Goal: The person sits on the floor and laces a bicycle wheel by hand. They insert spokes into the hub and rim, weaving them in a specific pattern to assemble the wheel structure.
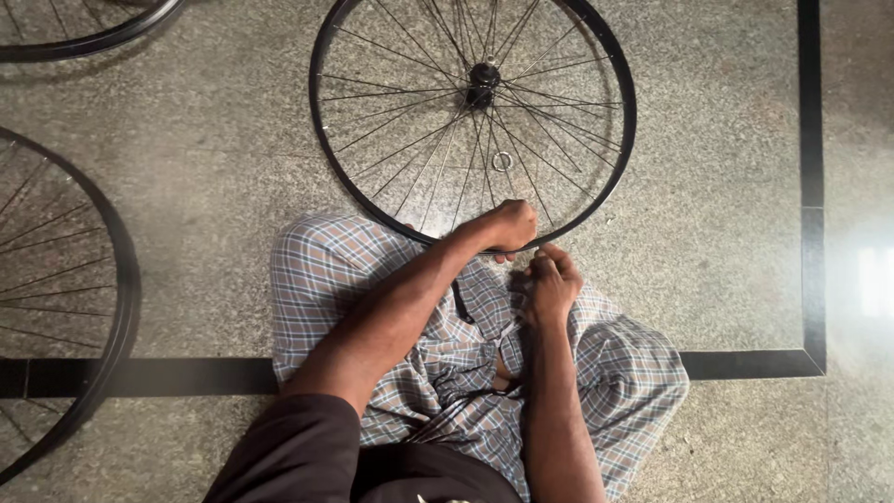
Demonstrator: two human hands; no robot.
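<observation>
A black bicycle wheel rim (333, 163) with thin metal spokes and a dark hub (482, 76) lies flat on the speckled stone floor in front of me. Its near edge rests against my checked cloth-covered lap (326, 270). My left hand (507, 226) is closed over the rim's near edge. My right hand (551, 279) sits just below the rim with fingers curled; a thin dark thing may be pinched in it, too small to tell. A small metal ring (503, 161) lies on the floor between the spokes.
A second spoked wheel (116, 279) lies at the left edge, and part of a third (93, 42) shows at the top left. A black inlaid stripe (810, 186) runs across the floor and up the right side.
</observation>
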